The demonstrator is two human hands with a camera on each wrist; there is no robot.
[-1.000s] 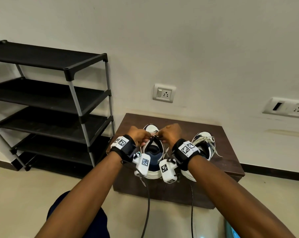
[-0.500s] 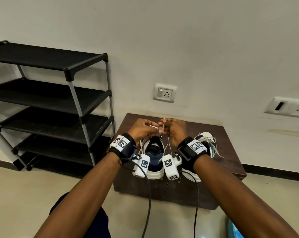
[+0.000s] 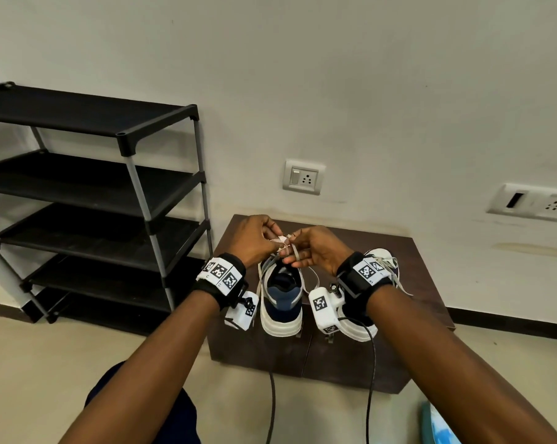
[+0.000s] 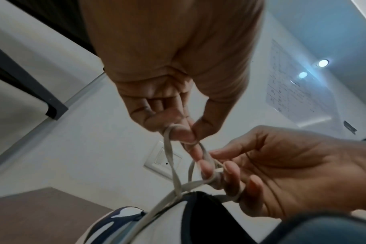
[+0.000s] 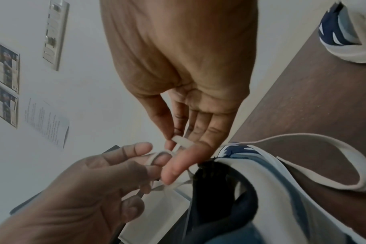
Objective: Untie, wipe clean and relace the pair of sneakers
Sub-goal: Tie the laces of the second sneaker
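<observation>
Second sneaker (image 3: 379,267) mostly hidden behind right hand (image 3: 318,251); teal object (image 3: 430,424) cut by frame edge.

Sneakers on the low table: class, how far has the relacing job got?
Done: the right-hand sneaker already looks laced. In hand: left hand and right hand loop the lace above the left-hand sneaker. Left: tightening that knot; no wiping cloth shows.

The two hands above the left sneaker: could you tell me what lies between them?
Only the white shoelace, held by the left hand and right hand; the left wrist view shows it.
</observation>
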